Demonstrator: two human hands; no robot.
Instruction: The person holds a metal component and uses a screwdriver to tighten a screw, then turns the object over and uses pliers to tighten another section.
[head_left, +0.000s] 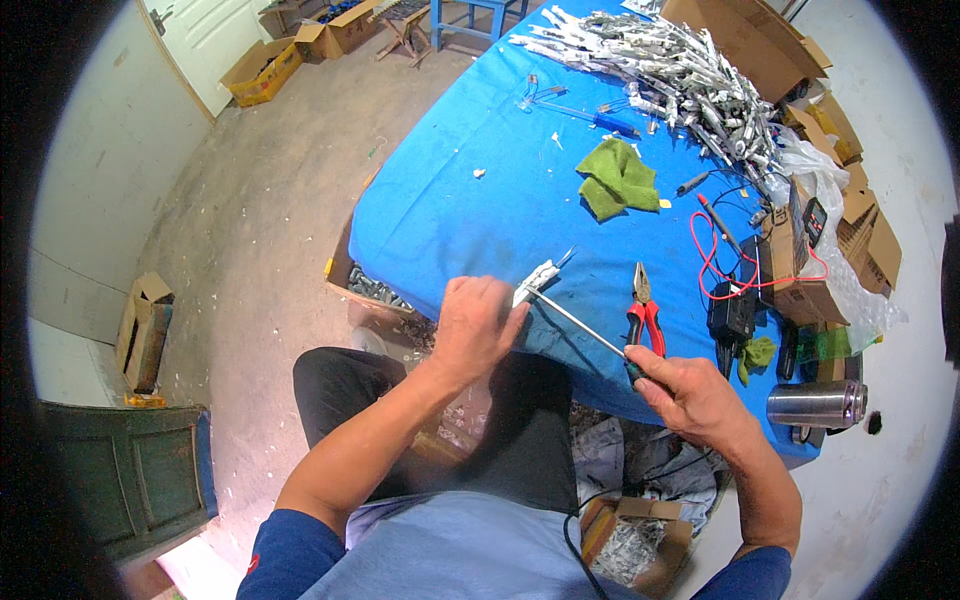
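At the left, cardboard boxes (262, 68) sit on the dusty floor near a white door. The left hand (473, 325) is curled into a closed grip around a small white part (538, 281) with thin metal prongs sticking out of its far end, holding it at the near edge of the blue table (450, 200). A long, thin screwdriver (585, 328) runs from that part down to the right hand (692, 392), which is clenched around its dark handle; the tip touches the white part. Just beyond the shaft lie red-handled pliers (643, 308). Farther back rest a green cloth (617, 177) and a heap of similar white parts (680, 75). At the right sit red wires (712, 265) and a steel cup (816, 404).
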